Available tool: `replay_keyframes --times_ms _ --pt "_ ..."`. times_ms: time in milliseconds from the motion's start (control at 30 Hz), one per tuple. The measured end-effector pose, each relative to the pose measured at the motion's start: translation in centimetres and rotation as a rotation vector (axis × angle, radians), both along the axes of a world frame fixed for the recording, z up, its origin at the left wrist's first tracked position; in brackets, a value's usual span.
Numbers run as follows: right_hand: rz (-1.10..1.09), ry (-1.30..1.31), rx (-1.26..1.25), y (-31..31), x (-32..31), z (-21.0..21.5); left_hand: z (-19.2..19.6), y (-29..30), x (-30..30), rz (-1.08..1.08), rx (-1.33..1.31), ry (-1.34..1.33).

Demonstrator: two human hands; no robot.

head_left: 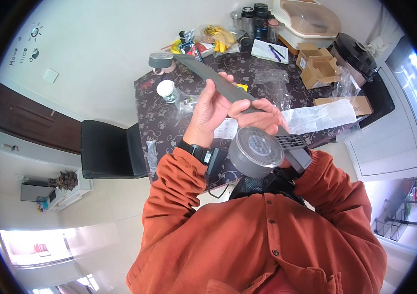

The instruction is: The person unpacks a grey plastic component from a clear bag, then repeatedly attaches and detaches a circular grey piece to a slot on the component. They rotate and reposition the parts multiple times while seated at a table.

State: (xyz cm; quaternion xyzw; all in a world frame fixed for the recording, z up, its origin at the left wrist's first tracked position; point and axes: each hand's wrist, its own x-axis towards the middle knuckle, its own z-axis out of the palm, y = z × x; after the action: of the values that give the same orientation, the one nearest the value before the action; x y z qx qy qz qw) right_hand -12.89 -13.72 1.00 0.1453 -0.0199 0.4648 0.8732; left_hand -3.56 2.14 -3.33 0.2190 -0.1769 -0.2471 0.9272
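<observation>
Grey strip (218,81), long, flat and matte like a band of rubbery tape or plastic, slants up from the hands toward the far left of the bench, where its upper end reaches a grey roll (161,60) of the same dull colour. Its lower end is held above the bench, close to the person's chest. The left hand (211,110) is curled behind the strip with fingertips wrapped over its edge, and the right hand (262,111) pinches the near end from above, so both hands are closed on the strip and nearly touching each other. Just below them sits a round grey drum-shaped part (256,151) with a ribbed, honeycomb face, joined to a dark slotted plastic block (294,147); what supports them cannot be told. A black watch (195,149) bands the left wrist above a rust-orange buttoned sleeve. The bench (169,122) wears a dark cloth with a pale floral scroll pattern, and carries crinkled clear plastic bags (272,81), open brown cardboard boxes (319,66), a white-lidded jar (167,89) and a glossy black round cooker (353,54).
</observation>
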Motion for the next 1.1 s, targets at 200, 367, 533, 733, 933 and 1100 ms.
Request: replay_keyframes --times_ms 200,367,533,733,933,1100 --pt "0.072 -0.055 -0.382 -2.0 0.7 -1.1 1.2 1.7 1.0 0.211 0.123 -0.039" --pt "-0.193 -0.392 -0.675 -5.2 1.5 -1.8 3.3 3.1 0.5 0.416 0.258 -0.017" --pt "-0.498 -0.516 -0.770 -8.6 2.1 0.4 4.4 4.1 -0.3 0.653 0.432 0.064" --pt "-0.631 -1.125 -1.314 -8.4 3.5 2.6 6.2 3.6 -1.5 0.772 0.533 0.055" --pt "-0.797 -0.972 -1.318 -7.0 4.9 1.8 5.6 4.4 -1.4 0.834 0.616 0.077" --pt "-0.554 -0.934 -1.468 -8.2 6.6 -3.1 -1.5 1.4 1.7 0.867 0.621 0.104"
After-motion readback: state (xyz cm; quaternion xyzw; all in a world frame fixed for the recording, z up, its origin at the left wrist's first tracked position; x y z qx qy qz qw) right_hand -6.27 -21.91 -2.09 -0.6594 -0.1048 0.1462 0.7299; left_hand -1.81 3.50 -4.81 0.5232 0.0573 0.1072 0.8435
